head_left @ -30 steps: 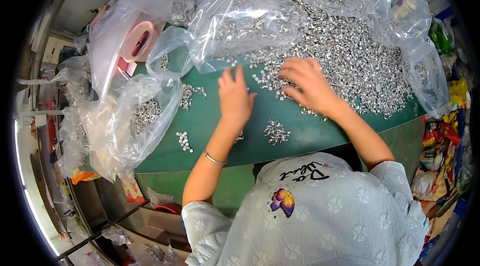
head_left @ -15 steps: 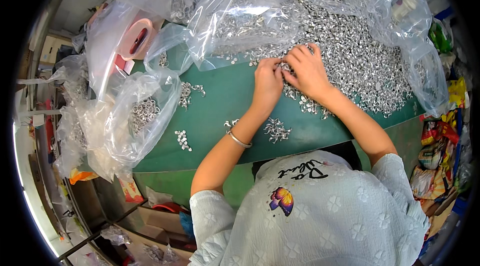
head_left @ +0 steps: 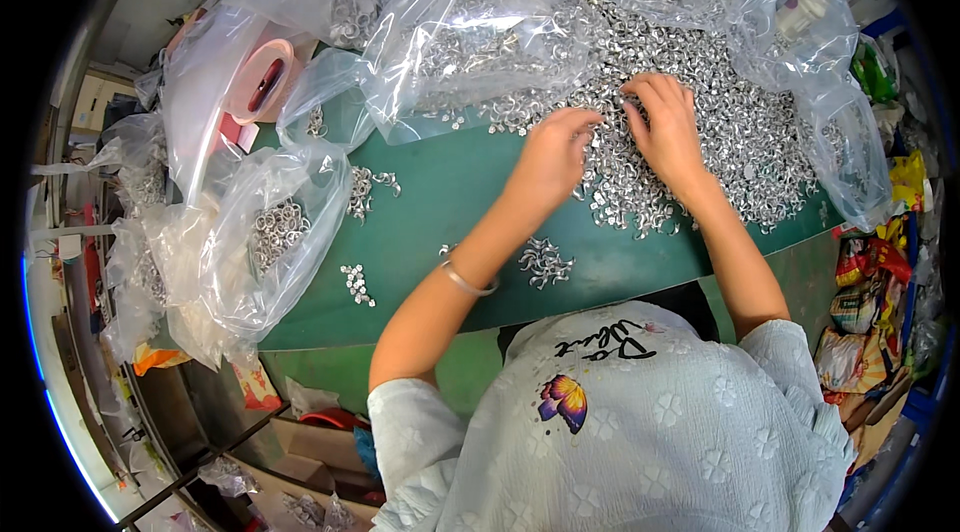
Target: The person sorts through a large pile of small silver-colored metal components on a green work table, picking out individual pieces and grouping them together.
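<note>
A large heap of small, shiny, curved metal pieces (head_left: 740,147) covers the right of the green table, and both my hands are at its near left part. My left hand (head_left: 556,157), with a bracelet on the wrist, is at the heap's edge. Its fingers are bent inward and closed; what they hold, if anything, is too small to make out. Over the heap, my right hand (head_left: 668,132) has its thumb apart from its curved fingers, and nothing shows between them. Below my left hand lies a small separate pile of the pieces (head_left: 546,263).
Clear plastic bags (head_left: 470,42) with metal pieces lie along the back. Another open bag (head_left: 310,222), holding ring-like pieces, stands left, near a pink container (head_left: 285,82). A small cluster of pieces (head_left: 357,285) sits near the front edge of the green table (head_left: 430,182).
My hands, which were together at the edge of the heap, have come apart. My right hand has moved right over the pieces, while the left has shifted slightly.
</note>
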`<state>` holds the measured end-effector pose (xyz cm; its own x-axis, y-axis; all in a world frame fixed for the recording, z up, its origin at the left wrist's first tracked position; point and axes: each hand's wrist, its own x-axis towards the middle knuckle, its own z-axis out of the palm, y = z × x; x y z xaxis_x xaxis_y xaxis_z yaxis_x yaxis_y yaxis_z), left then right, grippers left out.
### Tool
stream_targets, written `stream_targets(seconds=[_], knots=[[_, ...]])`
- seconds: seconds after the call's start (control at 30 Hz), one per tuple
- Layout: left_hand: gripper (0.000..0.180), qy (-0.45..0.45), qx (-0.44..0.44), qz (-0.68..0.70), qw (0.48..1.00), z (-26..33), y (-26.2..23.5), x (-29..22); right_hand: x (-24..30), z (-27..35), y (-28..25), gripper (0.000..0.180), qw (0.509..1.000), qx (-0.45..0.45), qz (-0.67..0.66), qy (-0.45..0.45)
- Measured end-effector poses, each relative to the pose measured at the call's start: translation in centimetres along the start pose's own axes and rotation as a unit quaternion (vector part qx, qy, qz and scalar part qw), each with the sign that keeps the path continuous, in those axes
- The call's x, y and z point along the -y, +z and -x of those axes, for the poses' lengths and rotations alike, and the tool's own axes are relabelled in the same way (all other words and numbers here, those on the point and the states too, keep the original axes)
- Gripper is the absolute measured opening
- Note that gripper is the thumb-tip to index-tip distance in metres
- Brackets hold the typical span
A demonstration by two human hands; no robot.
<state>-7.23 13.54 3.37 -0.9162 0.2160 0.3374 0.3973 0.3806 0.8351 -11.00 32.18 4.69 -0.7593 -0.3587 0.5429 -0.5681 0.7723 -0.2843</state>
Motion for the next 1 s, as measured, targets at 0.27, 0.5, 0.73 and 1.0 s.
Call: stream_targets(seconds=[0.27, 0.5, 0.73, 1.0], knots=[[0.049, 0.020, -0.001, -0.252, 0.968, 1.6, -4.8, 4.6, 6.0, -0.4, 4.4, 0.041, 0.992, 0.088, -0.011, -0.092], [0.029, 0.012, -0.015, -0.301, 0.953, 3.4, -5.6, 5.7, 8.7, 0.8, 7.3, 0.048, 0.986, 0.135, 0.074, -0.060], [0.016, -0.007, -0.109, -0.261, 0.959, 6.0, -7.6, 5.5, 12.7, 1.6, 9.7, 0.048, 0.986, 0.129, -0.073, -0.076], [0.052, -0.095, -0.061, -0.258, 0.959, 7.1, -8.5, 2.9, 10.9, 0.4, 6.0, 0.057, 0.984, 0.150, -0.081, -0.041]])
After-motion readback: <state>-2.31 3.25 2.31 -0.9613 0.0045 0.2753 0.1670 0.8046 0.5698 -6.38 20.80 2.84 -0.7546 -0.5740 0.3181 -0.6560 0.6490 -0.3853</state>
